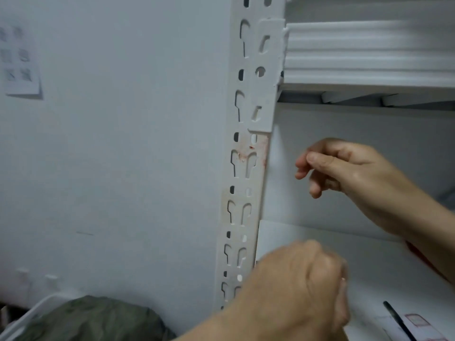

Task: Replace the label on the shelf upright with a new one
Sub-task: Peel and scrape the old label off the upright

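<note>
Evidently the old label was already off the shelf upright [240, 190], where one red-stained residue patch [261, 148] was exposed just beyond the fingertips of the right hand [349, 173]. Its thumb was pressed to its forefinger, presumably to bring a new label, though nothing pinched could be made out. The left hand [302, 286], fisted and blurred below it, could not be read; one pen [397, 319] and one label sheet [418, 321] were laid beneath both.

left hand [302, 286]: bare, seen blurred, forearm bare | right hand [349, 168]: bare, short trimmed nails seen, wrist and forearm bare to frame edge
</note>
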